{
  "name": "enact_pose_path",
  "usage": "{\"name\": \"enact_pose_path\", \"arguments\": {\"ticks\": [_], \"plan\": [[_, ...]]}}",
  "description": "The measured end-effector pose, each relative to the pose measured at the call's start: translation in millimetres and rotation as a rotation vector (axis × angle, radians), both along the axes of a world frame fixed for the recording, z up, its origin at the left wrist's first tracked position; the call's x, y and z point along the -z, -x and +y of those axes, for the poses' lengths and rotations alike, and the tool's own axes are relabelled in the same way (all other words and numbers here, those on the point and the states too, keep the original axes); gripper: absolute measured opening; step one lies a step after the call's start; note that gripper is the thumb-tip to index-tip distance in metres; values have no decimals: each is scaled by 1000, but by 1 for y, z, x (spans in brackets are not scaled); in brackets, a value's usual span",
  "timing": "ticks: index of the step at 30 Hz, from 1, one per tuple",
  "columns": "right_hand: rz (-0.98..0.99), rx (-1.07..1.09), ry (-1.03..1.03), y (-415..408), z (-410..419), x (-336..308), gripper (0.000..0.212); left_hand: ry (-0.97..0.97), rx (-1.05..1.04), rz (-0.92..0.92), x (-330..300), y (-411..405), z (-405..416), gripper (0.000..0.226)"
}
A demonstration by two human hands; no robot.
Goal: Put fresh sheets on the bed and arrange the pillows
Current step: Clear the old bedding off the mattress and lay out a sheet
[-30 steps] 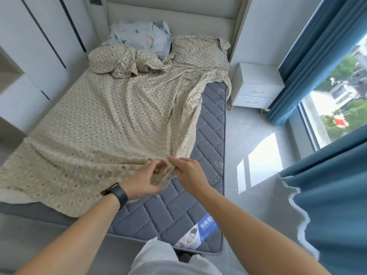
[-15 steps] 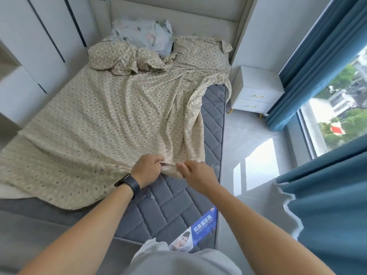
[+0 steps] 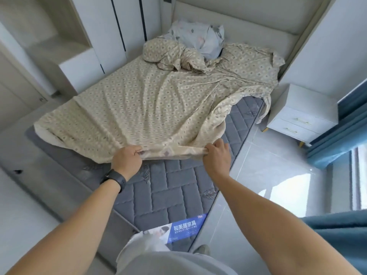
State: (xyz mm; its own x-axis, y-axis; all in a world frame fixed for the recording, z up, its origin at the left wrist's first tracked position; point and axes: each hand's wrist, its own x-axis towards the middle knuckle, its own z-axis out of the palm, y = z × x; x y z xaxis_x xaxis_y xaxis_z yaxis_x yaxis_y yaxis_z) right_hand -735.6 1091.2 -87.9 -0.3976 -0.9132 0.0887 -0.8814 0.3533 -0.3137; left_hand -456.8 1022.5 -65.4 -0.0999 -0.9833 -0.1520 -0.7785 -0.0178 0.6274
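Beige diamond-patterned cotton sheet (image 3: 158,108) | covers most of the grey quilted mattress (image 3: 170,187), foot end and window side bare | your left hand (image 3: 126,162) and right hand (image 3: 215,158) each clamp its near hem | tucking, pillows left | hands have spread apart since earlier.

One view only, cam on my head, wide-angle, lines bend at the edges. I stand at the foot of the bed, looking forward and steeply down. Mattress (image 3: 174,191) close below, filling centre to 6 o'clock; headboard (image 3: 238,14) far off at 12. My left hand (image 3: 126,160) and right hand (image 3: 215,157) sit mid-frame at arm's reach, forearms entering from 7 and 5. Wardrobe (image 3: 111,36) at 10, nightstand (image 3: 303,114) at 2, curtain (image 3: 341,239) near at 4. No second view to overlap
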Motion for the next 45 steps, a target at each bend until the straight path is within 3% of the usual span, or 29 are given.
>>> {"name": "enact_pose_path", "arguments": {"ticks": [3,6,8,9,11,13,15,18,21,24,27,29,30,32,38,42,45], "plan": [[-76,-7,50,23,9,-6,20,86,-47,-156,-1,-8,18,28],[-363,-126,90,16,25,-19,19,162,-132,-223,2,1,41,22],[-496,-184,76,5,38,-28,21,87,-277,-199,7,21,61,11],[-536,-213,50,-2,45,-33,15,-61,-366,-131,11,34,72,33],[-586,-285,7,-20,56,-37,9,-528,-393,206,19,54,93,77],[-639,-335,-66,-40,64,-40,9,-1017,-169,413,17,69,111,73],[-713,-350,-162,-55,73,-41,18,-1157,42,470,18,79,126,45],[-710,-237,-259,-60,89,-38,27,-938,65,491,25,91,133,6],[-621,-194,-274,-53,105,-40,19,-696,290,305,27,92,133,9],[-612,-160,-215,-45,115,-43,17,-627,629,139,32,93,145,24],[-644,-127,-171,-37,119,-48,17,-623,764,112,32,105,167,28],[-652,-138,-187,-34,117,-48,21,-579,683,165,34,115,178,29],[-661,-152,-193,-33,115,-48,26,-542,592,185,33,120,183,16],[-682,-183,-192,-31,110,-47,35,-563,346,287,30,126,186,23],[-734,-309,-170,11,123,-26,31,-722,-172,810,33,134,197,23],[-820,28,-381,64,141,17,51,-697,-494,983,27,160,222,14],[-1187,303,-585,79,158,32,65,-705,-547,1058,31,170,247,23]]}}
